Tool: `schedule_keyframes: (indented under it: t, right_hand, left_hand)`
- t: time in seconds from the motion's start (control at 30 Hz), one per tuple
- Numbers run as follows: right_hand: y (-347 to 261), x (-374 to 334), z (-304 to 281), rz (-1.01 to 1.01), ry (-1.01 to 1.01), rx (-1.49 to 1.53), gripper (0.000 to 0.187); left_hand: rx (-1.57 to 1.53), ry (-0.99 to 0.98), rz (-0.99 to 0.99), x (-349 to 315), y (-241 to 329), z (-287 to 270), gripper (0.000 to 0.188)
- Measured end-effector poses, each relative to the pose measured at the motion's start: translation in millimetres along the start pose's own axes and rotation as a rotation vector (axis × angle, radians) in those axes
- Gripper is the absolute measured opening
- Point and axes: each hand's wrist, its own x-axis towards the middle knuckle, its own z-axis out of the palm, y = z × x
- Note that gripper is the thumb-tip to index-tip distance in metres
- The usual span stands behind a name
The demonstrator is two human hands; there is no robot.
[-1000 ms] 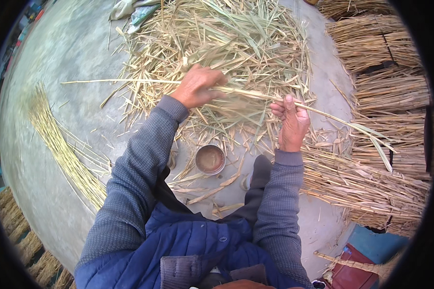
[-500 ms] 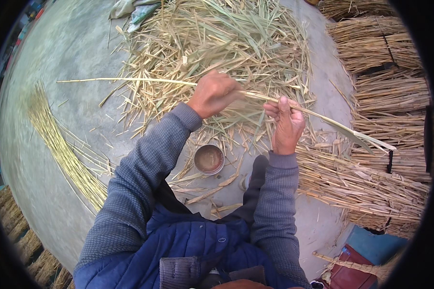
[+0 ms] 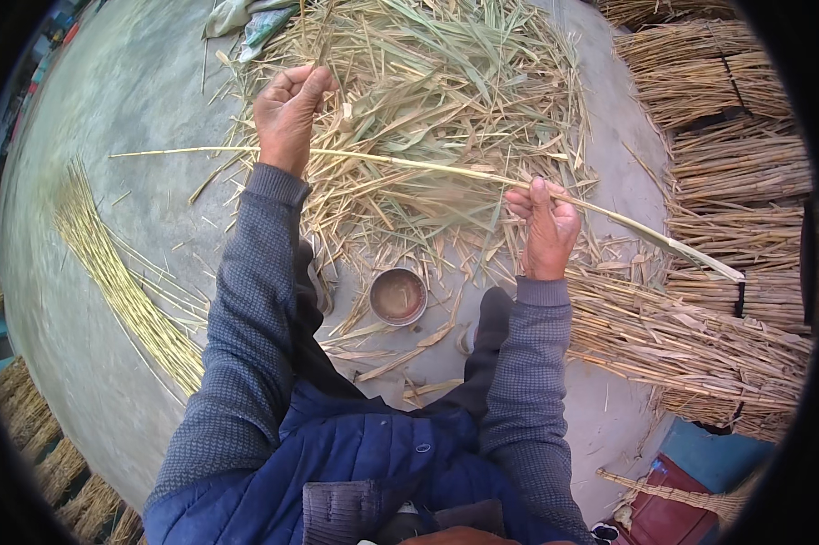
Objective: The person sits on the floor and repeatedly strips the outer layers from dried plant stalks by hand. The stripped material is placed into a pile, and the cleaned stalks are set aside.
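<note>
A long, thin reed stalk [image 3: 427, 167] runs across the view, its pale, thicker end at the right. My right hand [image 3: 547, 232] pinches it between thumb and fingers, nearer that thicker end. Farther out at the left, my left hand [image 3: 287, 113] is raised with its fingers closed. A narrow, dry leaf strip [image 3: 323, 47] seems to stick up from its fingertips, hard to tell from the litter behind. The stalk passes behind my left wrist and is not in that hand. Beneath both hands spreads a heap of stripped leaves [image 3: 436, 100].
A metal bowl [image 3: 397, 297] stands on the concrete floor between my feet. On the left lies a bundle of thin peeled stalks [image 3: 123, 282]. Unpeeled reeds [image 3: 682, 341] lie at the right, with tied bundles [image 3: 741, 177] stacked beyond. A cloth sack [image 3: 232, 16] rests beside the heap.
My left hand has come off the stalk and moved left and away, over the heap. The loose leaf near the stalk's right end no longer hangs there. My right hand keeps its hold.
</note>
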Motion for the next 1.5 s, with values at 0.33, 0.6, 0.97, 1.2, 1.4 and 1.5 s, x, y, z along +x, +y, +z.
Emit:
schedule_keyframes:
  t: [0.33, 0.6, 0.97, 1.2, 1.4, 1.5]
  right_hand:
    - [11.9, -0.9, 27.8, 0.064, -0.145, 0.147, 0.028]
    - [-1.8, 2.0, 11.2, 0.09, -0.089, 0.149, 0.03]
    - [0.1, -4.8, 20.2, 0.073, -0.148, 0.166, 0.038]
    - [8.7, -11.3, 31.6, 0.049, -0.171, 0.042, 0.037]
    - [10.5, -13.1, 34.1, -0.145, -0.196, -0.008, 0.037]
    - [11.3, -13.7, 32.4, -0.104, -0.172, 0.017, 0.038]
  left_hand:
    - [0.856, -0.768, 0.515, -43.0, -15.8, 43.9, 0.025]
    - [0.899, -0.774, 0.476, -25.9, -27.2, 24.6, 0.018]
    - [0.66, -0.857, 0.116, -41.9, -12.9, 41.7, 0.024]
    - [0.524, -0.789, 0.033, -64.0, -26.4, 70.4, 0.02]
    - [0.409, -0.689, -0.18, -63.1, -19.5, 67.5, 0.017]
    - [0.526, -0.719, 0.158, -60.2, -18.3, 62.5, 0.022]
